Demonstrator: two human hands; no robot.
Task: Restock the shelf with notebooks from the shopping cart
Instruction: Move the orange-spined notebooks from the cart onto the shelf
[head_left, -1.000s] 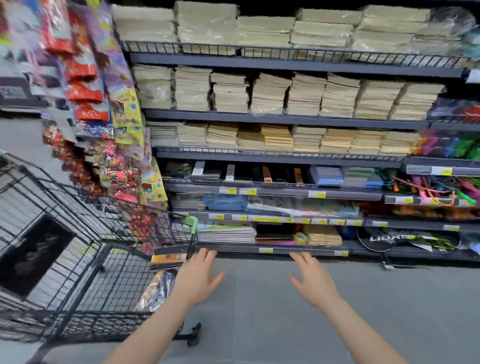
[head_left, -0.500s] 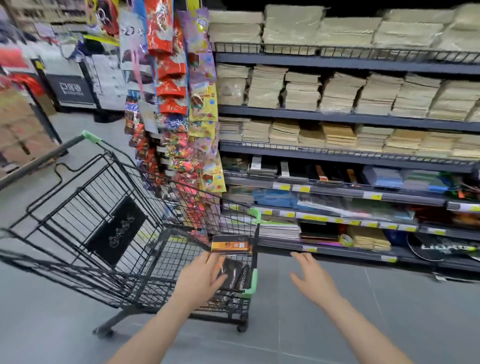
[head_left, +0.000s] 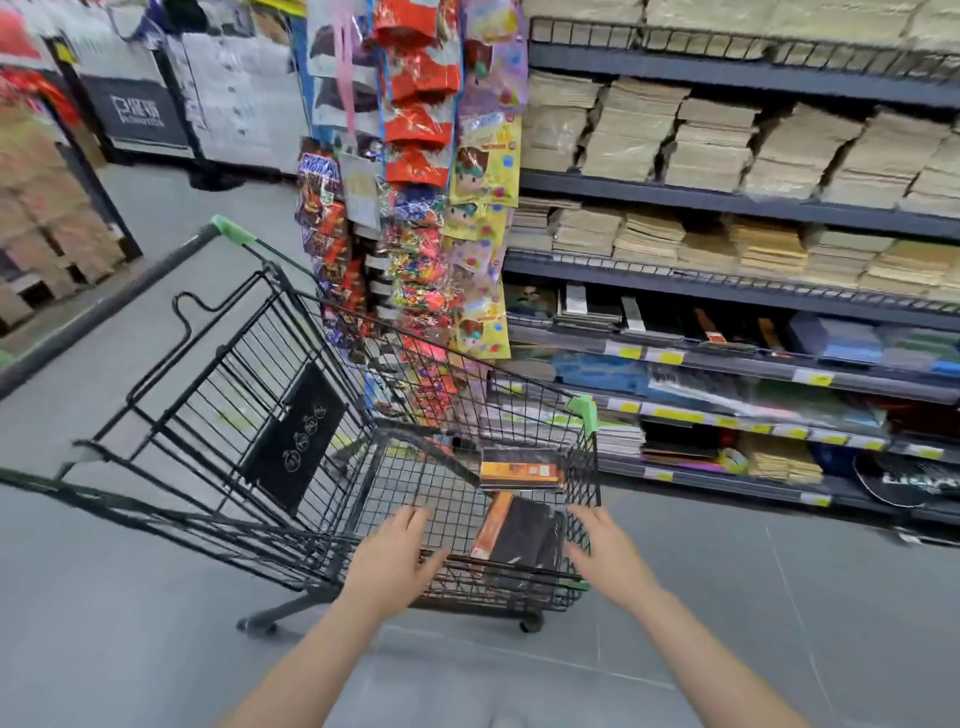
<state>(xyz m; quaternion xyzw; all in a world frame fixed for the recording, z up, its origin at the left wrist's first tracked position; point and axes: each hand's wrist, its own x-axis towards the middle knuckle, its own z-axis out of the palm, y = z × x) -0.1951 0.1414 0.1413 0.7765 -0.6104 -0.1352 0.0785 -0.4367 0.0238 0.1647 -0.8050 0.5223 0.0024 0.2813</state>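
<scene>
Your left hand (head_left: 390, 558) and right hand (head_left: 602, 548), both spread and empty, flank the flat black orange-spined notebook (head_left: 519, 535) in the black wire shopping cart (head_left: 218, 415); probably light, stiff: grip opposite edges.

Two black notebooks with orange spines lie in the black wire shopping cart (head_left: 291, 415): one (head_left: 521, 470) flat at its far corner, the other (head_left: 519, 535) tilted nearer. The dark metal shelf (head_left: 727, 306) holds stacked notebooks.
</scene>
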